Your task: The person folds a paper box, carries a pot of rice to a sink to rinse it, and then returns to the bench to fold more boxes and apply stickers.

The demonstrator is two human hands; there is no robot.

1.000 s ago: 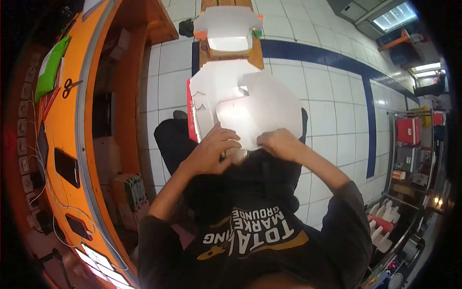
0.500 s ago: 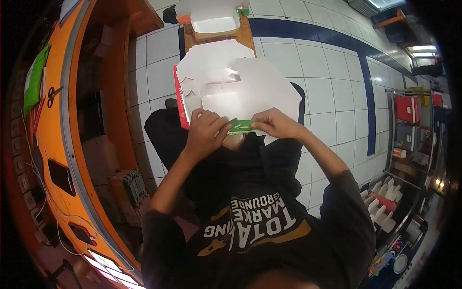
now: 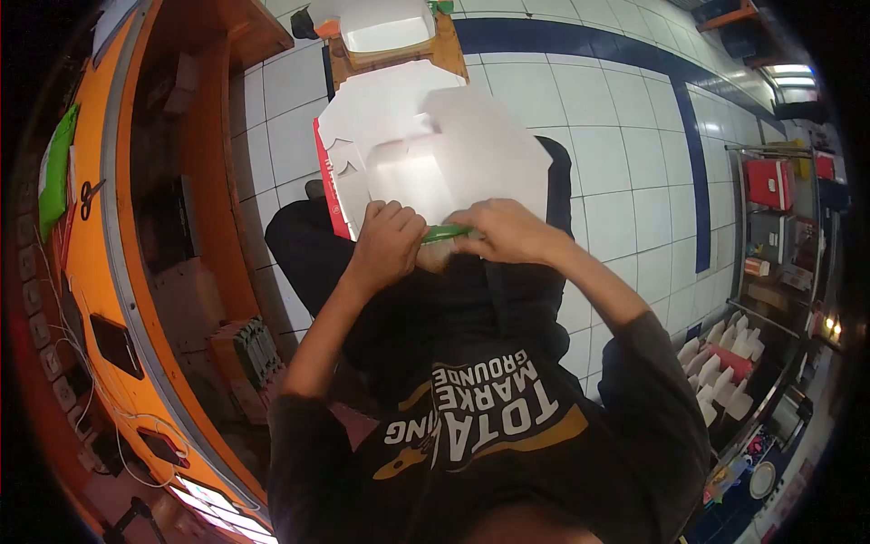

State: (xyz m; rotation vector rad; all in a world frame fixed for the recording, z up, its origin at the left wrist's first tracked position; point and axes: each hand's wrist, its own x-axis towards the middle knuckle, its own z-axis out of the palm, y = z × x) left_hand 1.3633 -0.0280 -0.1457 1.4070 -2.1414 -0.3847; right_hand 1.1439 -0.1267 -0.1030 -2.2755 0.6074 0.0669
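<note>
A partly folded cardboard box (image 3: 494, 150) lies over my lap, its white inside facing up and a red outer side showing at the left. Along its near edge runs a green flap (image 3: 447, 233). My left hand (image 3: 388, 240) is closed, fingers curled over the left end of this flap. At the flap's right end, my right hand (image 3: 512, 231) pinches the edge between thumb and fingers. The thumb of the left hand and the underside of the box are mostly hidden.
Beyond the box, an open white box (image 3: 388, 34) sits on a wooden stool (image 3: 449, 65). An orange counter (image 3: 118, 263) at left carries scissors (image 3: 88, 195), a green packet (image 3: 58, 172) and a phone (image 3: 116, 344). White folded cartons (image 3: 720, 376) stand at right.
My right hand has shifted left and curled further over the green flap, so less of it shows. The box appears slightly higher and further left in view.
</note>
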